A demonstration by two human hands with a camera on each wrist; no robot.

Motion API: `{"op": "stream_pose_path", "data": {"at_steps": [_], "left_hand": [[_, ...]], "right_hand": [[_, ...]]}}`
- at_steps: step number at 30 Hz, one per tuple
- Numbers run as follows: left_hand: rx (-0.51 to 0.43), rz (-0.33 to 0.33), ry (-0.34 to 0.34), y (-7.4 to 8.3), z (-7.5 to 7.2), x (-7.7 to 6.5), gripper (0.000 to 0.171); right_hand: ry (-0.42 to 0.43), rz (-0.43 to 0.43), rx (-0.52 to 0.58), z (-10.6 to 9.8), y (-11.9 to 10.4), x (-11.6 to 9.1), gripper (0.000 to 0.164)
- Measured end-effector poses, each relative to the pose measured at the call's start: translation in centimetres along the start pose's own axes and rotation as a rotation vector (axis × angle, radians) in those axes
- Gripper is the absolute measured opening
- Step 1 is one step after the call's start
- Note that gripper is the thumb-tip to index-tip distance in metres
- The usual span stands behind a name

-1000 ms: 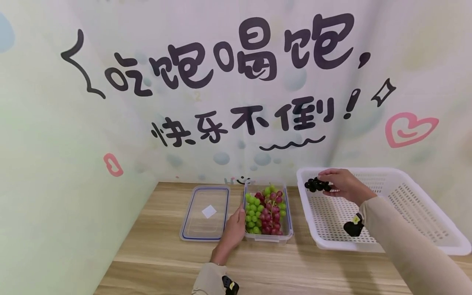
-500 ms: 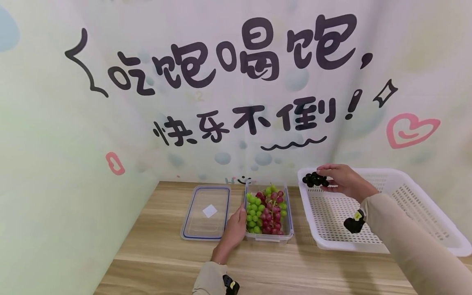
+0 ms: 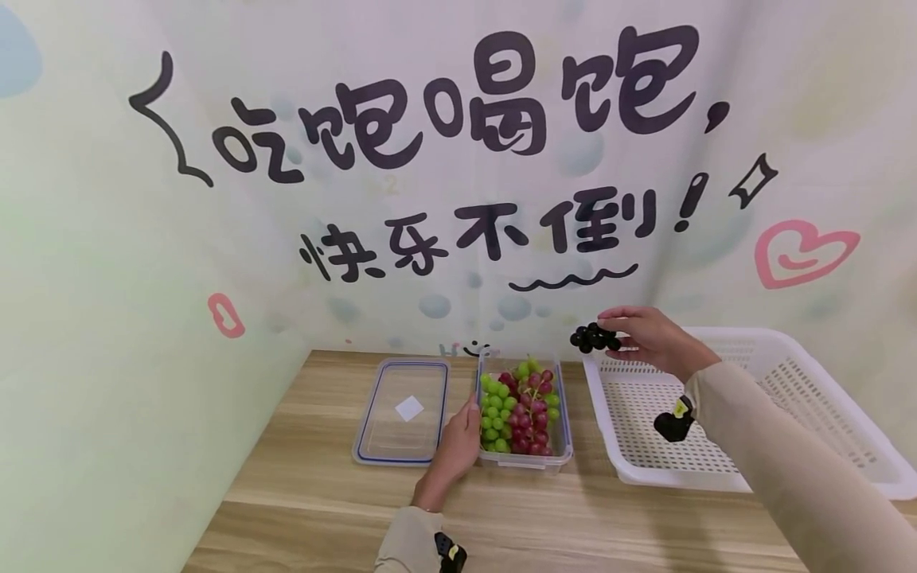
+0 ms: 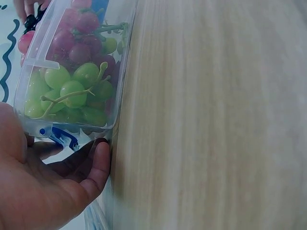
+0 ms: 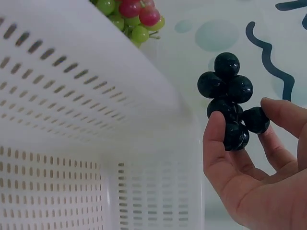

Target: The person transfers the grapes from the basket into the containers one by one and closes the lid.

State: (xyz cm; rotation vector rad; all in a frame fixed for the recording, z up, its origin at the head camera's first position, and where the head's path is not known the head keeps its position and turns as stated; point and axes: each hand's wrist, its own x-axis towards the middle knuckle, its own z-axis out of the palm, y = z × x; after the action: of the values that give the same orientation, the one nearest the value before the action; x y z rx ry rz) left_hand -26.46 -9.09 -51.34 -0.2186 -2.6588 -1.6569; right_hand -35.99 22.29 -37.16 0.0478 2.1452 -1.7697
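A small bunch of black grapes (image 3: 595,338) is held between the thumb and fingers of my right hand (image 3: 648,338), above the near-left corner of the white basket's far rim. In the right wrist view the black grapes (image 5: 230,91) stick out past the fingertips. My left hand (image 3: 458,442) rests against the left side of a clear plastic container (image 3: 526,460). Green grapes (image 3: 494,414) fill its left part, red grapes (image 3: 530,418) its middle and right. In the left wrist view the left hand (image 4: 57,177) has its fingers at the container's end wall, with none curled around it.
The white perforated basket (image 3: 616,454) stands on the right of the wooden table (image 3: 286,493). Left of the container lies its clear lid (image 3: 387,438), edged in blue, with a white square on it. A printed cloth (image 3: 401,318) hangs behind the table.
My right hand has lifted the black grapes up and to the left, from over the basket to beyond its left rim. The left hand stays at the container.
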Motion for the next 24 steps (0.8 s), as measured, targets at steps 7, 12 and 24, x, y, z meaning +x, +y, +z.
{"op": "stream_pose_path", "data": {"at_steps": [7,12,24], "left_hand": [[-0.001,-0.010,-0.010,0.0,0.0,-0.1,0.051],[-0.008,-0.011,-0.015,0.1,0.0,-0.1,0.052],[-0.016,-0.015,-0.019,0.2,0.0,-0.2,0.052]], "right_hand": [[-0.009,-0.019,-0.024,2.0,-0.7,0.9,0.035],[-0.024,-0.026,-0.030,3.5,-0.9,1.6,0.037],[-0.080,-0.052,-0.072,6.4,-0.6,3.0,0.037]]}}
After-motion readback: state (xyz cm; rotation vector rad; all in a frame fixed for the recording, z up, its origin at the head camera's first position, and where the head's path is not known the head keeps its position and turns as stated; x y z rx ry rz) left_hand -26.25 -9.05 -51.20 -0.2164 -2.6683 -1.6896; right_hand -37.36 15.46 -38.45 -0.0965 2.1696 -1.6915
